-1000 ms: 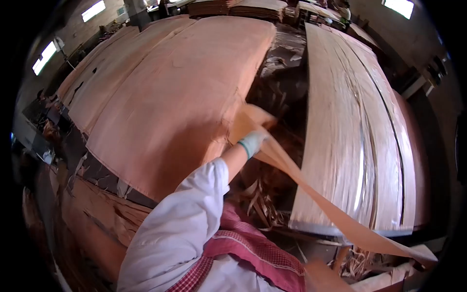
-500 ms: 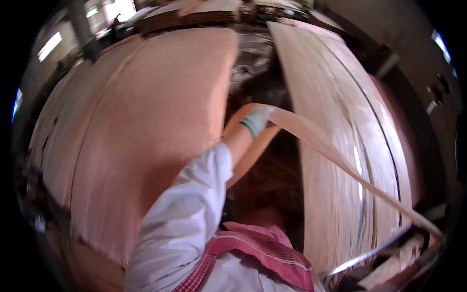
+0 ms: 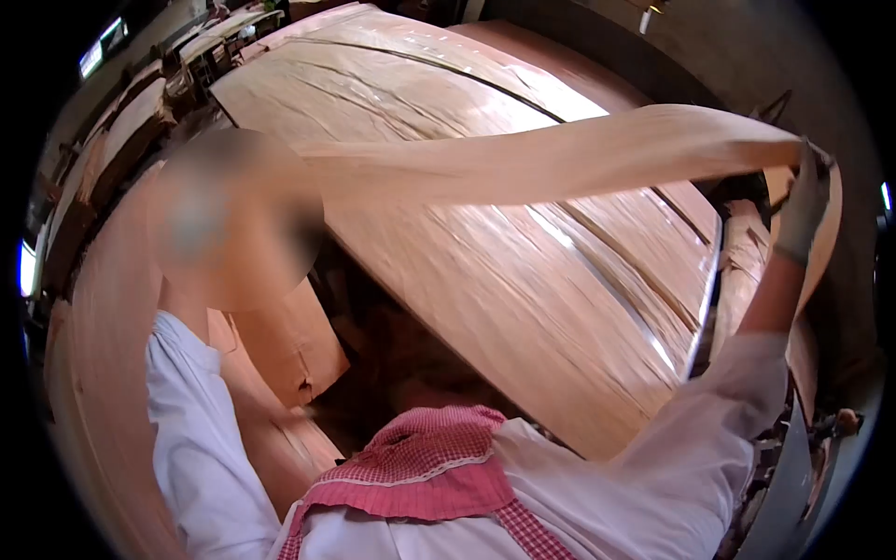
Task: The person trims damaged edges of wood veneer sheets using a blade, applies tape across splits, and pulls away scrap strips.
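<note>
A long, thin strip of wood veneer (image 3: 560, 163) stretches in the air between my two hands, above a stack of pale veneer sheets (image 3: 485, 299). At the right, my gloved right hand (image 3: 805, 201) is closed on the strip, and part of the strip curls down behind the wrist. On the left, a round blurred patch covers my left hand (image 3: 198, 224) and hides its fingers. The strip runs into that patch, held up there, and a broad end with a torn edge hangs below it.
Another veneer stack (image 3: 103, 308) lies on the left, beside a dark gap (image 3: 401, 364) between the stacks. More piled sheets (image 3: 121, 131) stand at the back left. A metal edge (image 3: 705, 308) runs along the near right side of the pale stack.
My view has turned to the right. My right hand has come into view, gripping the strip's right part. The strip has been lifted and spread wide, with my left hand now farther left.
</note>
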Demonstrator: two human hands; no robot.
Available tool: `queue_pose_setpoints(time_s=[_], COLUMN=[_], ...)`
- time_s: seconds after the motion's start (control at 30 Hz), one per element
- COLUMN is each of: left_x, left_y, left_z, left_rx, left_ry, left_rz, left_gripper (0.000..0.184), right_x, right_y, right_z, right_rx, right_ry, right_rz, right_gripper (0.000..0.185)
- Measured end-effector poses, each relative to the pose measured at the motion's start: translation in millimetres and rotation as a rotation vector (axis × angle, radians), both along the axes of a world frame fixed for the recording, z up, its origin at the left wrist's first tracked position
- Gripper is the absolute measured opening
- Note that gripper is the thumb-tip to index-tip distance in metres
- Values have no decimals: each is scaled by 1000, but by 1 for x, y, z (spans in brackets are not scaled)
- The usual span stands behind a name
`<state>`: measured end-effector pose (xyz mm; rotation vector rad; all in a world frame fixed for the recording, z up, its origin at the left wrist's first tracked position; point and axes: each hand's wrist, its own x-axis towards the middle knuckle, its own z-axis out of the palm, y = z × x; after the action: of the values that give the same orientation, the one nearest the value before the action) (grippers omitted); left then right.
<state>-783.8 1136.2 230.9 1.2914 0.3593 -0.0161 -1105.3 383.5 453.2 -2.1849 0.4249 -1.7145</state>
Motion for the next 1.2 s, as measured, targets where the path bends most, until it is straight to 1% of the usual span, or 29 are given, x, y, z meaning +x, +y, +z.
queue_pose_setpoints(time_s=[0.03,0.07,0.1,0.13,0.17,0.2,0.23,0.27,0.3,0.33,0.4,0.43,0.5,0.53,0.57,0.6,0.67,0.73,0.77,0.8,0.83,0.87,0.9,0.97,1.0,1.07,1.13,1.17,1.2], left_x=[17,45,73,103,145,151,157,173,187,205,246,252,286,297,313,343,434,530,573,590,600,578,608,661,690,755,830,874,918], left_y=[-4,0,9,24,56,58,51,58,63,67,72,81,85,76,65,71,80,73,70,49,34,7,-7,-11,-8,3,10,9,10], left_z=[27,42,42,38,16,24,28,18,13,14,6,26,38,54,72,77,79,92,96,100,109,140,142,144,146,156,162,166,162], left_rx=[17,44,69,96,58,31,1,-179,-206,-233,-251,-262,-208,-179,-146,-69,86,562,798,1038,1027,1019,1029,1031,1029,1027,1019,1008,999], left_ry=[-30,-77,-126,-169,-89,-86,-86,-79,-69,-65,-50,-47,-69,-79,-88,-134,-219,-284,-314,-340,-266,-187,-258,-392,-460,-589,-820,-990,-1171], left_rz=[-35,-34,-26,-11,49,105,158,130,161,184,235,252,278,286,352,262,75,16,-18,-63,-45,-33,-77,-150,-175,-197,-110,-35,54], left_gripper=[25,25,25,25,26,26,27,27,26,26,25,24,23,22,11,11,11,23,29,35,40,45,44,41,40,36,32,30,28], right_x=[12,23,34,42,50,60,85,97,109,117,134,127,133,138,142,145,156,169,167,182,189,196,215,247,268,302,348,343,343], right_y=[6,13,20,21,24,24,59,64,70,49,52,60,57,58,60,60,51,48,32,31,33,43,50,72,82,117,172,158,151], right_z=[-20,-39,-58,-84,-110,-124,-119,-125,-131,-147,-152,-141,-147,-146,-145,-145,-147,-153,-161,-165,-166,-165,-164,-164,-166,-167,-166,-180,-196], right_rx=[112,225,336,178,20,109,277,413,547,650,688,706,696,697,698,697,718,728,770,774,774,775,777,791,797,808,820,893,876], right_ry=[-12,-30,-53,-24,-7,48,-29,-77,-134,-176,-154,-156,-139,-140,-146,-153,-142,-166,-191,-200,-210,-214,-198,-252,-281,-250,-228,-146,-120], right_rz=[35,67,95,26,-53,-96,-39,-16,5,-5,-57,-56,-81,-72,-65,-63,-83,-107,-127,-128,-133,-145,-164,-226,-247,-273,-293,-297,-281], right_gripper=[37,33,30,30,30,31,35,37,38,36,33,33,35,35,35,36,35,35,35,34,34,34,33,33,33,33,34,37,39])
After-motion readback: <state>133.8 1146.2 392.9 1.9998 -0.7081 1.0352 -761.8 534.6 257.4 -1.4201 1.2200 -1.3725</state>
